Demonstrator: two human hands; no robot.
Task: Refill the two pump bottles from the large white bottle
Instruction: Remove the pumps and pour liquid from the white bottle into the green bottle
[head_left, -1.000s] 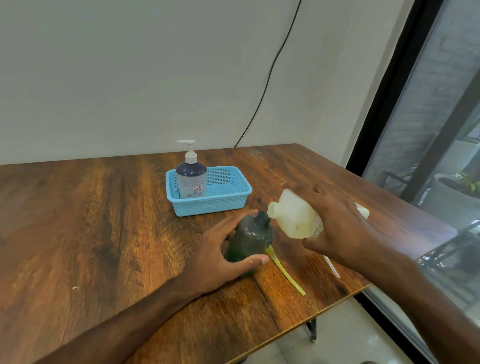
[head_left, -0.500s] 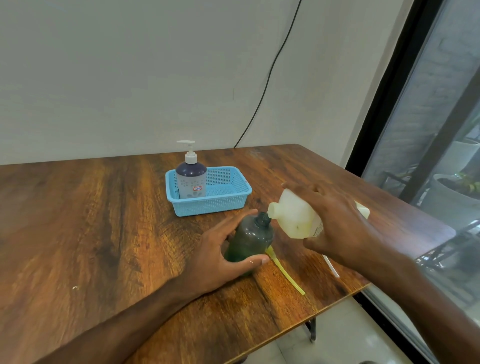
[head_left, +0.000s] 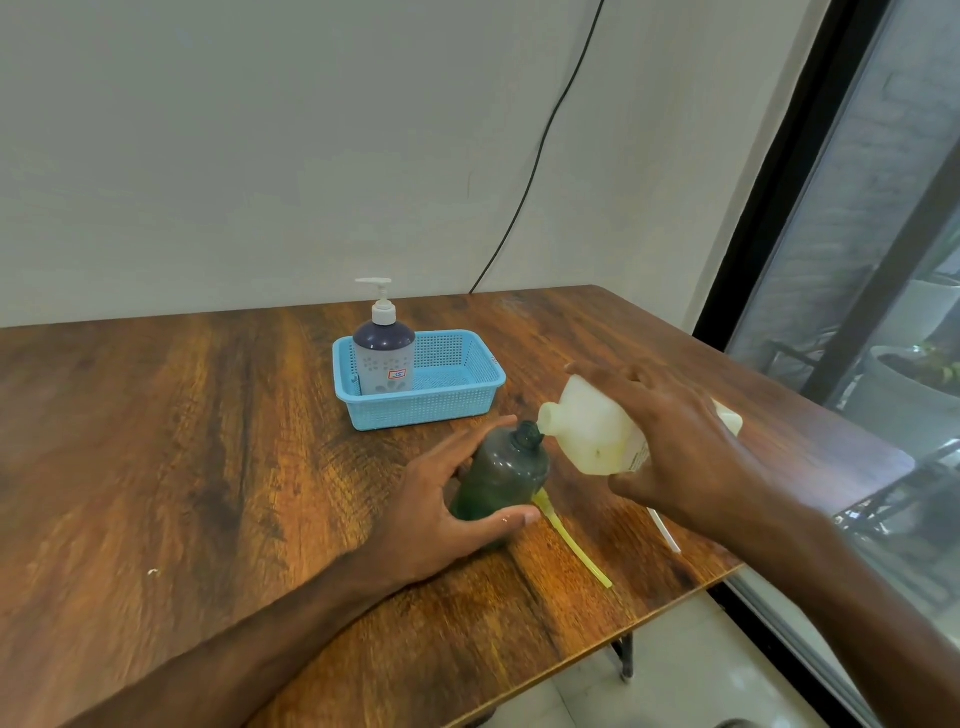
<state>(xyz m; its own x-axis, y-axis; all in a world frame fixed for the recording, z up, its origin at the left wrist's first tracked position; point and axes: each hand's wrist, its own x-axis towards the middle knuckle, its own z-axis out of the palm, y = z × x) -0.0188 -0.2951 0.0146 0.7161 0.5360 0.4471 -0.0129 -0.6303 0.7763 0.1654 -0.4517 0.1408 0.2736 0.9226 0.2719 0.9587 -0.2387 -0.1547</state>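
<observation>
**Pouring pose barely shifts over the last second**

Almost nothing has moved since the earlier frames: the large white bottle (head_left: 597, 434) sits a touch closer to the dark green bottle (head_left: 501, 475), and both hands keep the same grips.

The right hand (head_left: 675, 452) covers most of the white bottle's rear half, so its base and label are largely hidden; only a sliver of print shows below the thumb. Whether liquid is flowing cannot be made out, since the spout meets the green bottle's neck with no visible stream. A thin white tube (head_left: 664, 530) lies partly hidden under the right wrist, and a yellow-green dip tube (head_left: 574, 545) runs from behind the green bottle toward the counter (head_left: 182, 467) edge, its pump head out of sight.

The left hand (head_left: 441, 512) wraps the green bottle, fingers (head_left: 488, 431) curled behind it and thumb across the front, steadying it upright on the counter. The right hand's fingers clasp the white bottle, tipped nearly horizontal, spout pointing left at the open threaded neck.

The green bottle is translucent and dark, its level hard to read. Behind, the second pump bottle (head_left: 384, 358), navy-topped with its white pump fitted, stands in the left end of a blue basket (head_left: 457, 395).
</observation>
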